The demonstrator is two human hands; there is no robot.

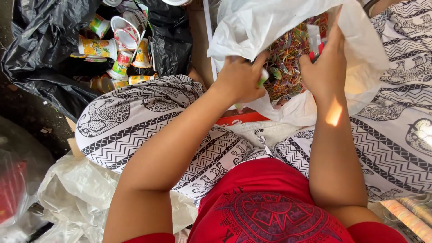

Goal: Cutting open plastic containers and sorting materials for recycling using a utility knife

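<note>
A white plastic bag (252,27) lies open between my knees, filled with a tangle of thin colourful strips (288,54). My left hand (240,78) is closed at the bag's near left edge, gripping a small green-and-white piece (263,77) together with the bag's rim. My right hand (324,67) is over the bag's opening on the right, closed on a red-handled cutter (314,42) whose pale blade points up. I sit with legs apart in black-and-white patterned trousers (148,121).
A black plastic bag (45,40) at the upper left holds several empty yellow-and-green cups (96,47). A red-and-white box edge (238,118) shows under the white bag. Crumpled clear plastic (76,193) lies at the lower left. Pale rolls (409,216) lie lower right.
</note>
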